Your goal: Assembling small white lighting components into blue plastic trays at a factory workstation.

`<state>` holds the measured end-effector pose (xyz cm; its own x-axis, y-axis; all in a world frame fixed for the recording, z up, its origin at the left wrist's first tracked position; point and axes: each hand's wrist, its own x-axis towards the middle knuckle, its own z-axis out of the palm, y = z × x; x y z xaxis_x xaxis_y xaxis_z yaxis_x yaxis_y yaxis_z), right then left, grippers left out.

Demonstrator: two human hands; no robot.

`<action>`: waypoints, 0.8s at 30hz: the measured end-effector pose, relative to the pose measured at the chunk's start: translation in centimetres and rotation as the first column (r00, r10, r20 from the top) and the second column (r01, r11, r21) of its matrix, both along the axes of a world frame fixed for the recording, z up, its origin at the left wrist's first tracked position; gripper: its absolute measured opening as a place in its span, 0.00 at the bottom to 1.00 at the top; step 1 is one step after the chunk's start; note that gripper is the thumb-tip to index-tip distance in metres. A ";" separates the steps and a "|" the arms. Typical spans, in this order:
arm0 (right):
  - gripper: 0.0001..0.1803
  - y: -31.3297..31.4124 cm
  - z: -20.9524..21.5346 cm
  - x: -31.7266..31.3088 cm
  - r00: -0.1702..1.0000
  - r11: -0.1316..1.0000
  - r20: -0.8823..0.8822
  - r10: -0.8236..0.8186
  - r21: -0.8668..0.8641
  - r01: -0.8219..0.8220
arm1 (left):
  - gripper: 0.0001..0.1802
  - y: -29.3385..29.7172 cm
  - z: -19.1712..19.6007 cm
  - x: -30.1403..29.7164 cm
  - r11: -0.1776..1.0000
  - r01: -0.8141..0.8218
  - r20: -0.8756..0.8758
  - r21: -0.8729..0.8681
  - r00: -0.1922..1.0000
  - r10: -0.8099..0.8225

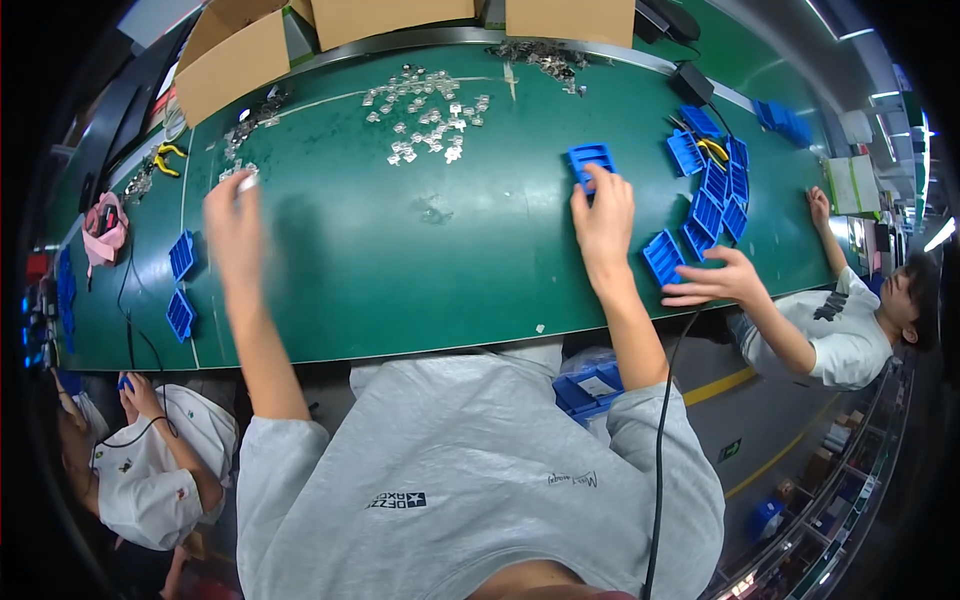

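My right hand (606, 218) grips the near end of a small blue plastic tray with ribs (588, 154), right of the middle of the green table. My left hand (236, 235) is over the left part of the table, smeared by motion. Its fingertips are at a small heap of shiny metal pieces (230, 172); something whitish shows at them, but whether they hold it I cannot make out. Between my hands, farther back, lie many loose small silvery clips or brackets (430, 112).
Blue slotted trays (706, 212) cluster at right, beside yellow-handled pliers (713, 152); a co-worker's hand (722, 280) reaches to one. Two more blue trays (180, 315) and yellow pliers (166, 160) lie left. Cardboard boxes (395, 18) line the back edge. A black cable (660, 450) hangs at right.
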<state>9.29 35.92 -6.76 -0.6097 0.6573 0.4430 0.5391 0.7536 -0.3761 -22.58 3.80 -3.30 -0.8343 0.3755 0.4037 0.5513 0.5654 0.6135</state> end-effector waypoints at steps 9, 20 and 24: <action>0.16 -4.3 3.8 -5.7 0.689 0.719 -0.304 0.658 -0.021 -0.695 | 0.16 16.2 1.5 10.2 0.829 0.386 0.783 0.405 0.322 -0.533; 0.21 -4.8 1.5 -9.5 0.756 -0.012 -0.599 -0.266 -0.782 -0.624 | 0.11 16.0 -1.6 10.1 0.863 0.323 0.409 0.389 0.779 -0.476; 0.22 -1.6 2.7 -7.9 0.694 0.109 -0.659 -0.288 -0.743 -0.660 | 0.08 15.7 -2.3 9.4 0.887 0.377 0.165 0.265 0.889 -0.427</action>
